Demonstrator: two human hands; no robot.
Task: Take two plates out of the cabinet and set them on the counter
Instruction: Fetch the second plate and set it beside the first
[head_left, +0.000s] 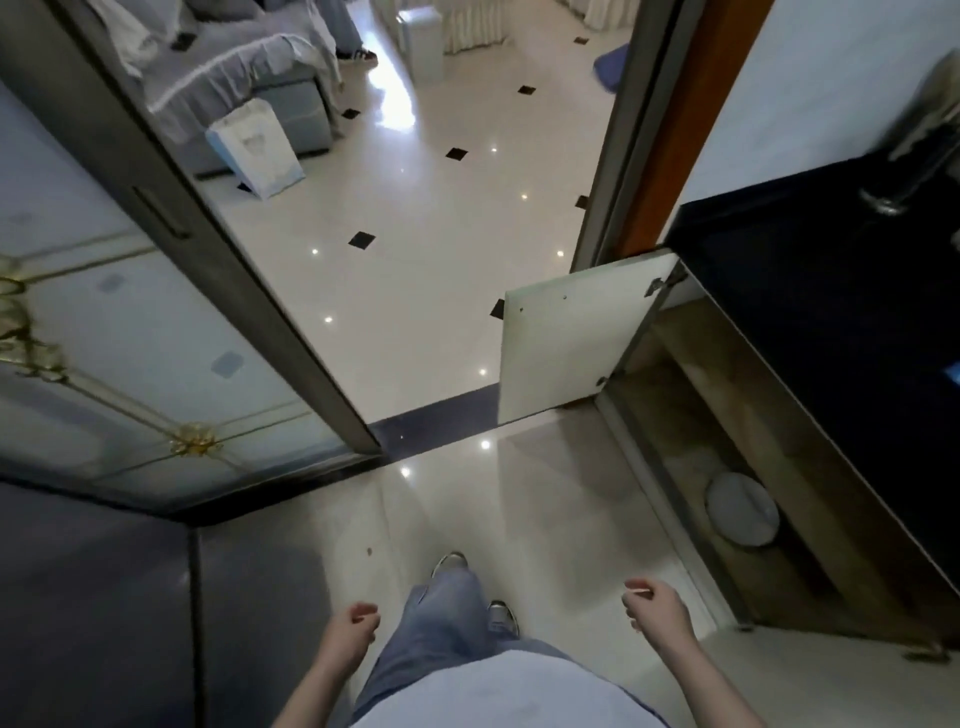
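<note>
A low cabinet (691, 395) under the dark counter (810, 312) stands on my right with its white door (566, 338) swung out. Inside, on the cabinet floor, lies a round white plate (743, 509); whether more plates are stacked under it I cannot tell. My right hand (657, 613) hangs low in front of the cabinet, apart from the plate, fingers loosely curled and holding nothing. My left hand (353, 631) hangs beside my left leg, also loosely curled and holding nothing.
A sliding glass door (156, 364) with gold trim stands on my left. Beyond the doorway lies a glossy tiled floor (431, 218), with a sofa (249, 88) and a white paper bag (257, 145). A metal pot (919, 156) sits at the counter's far end.
</note>
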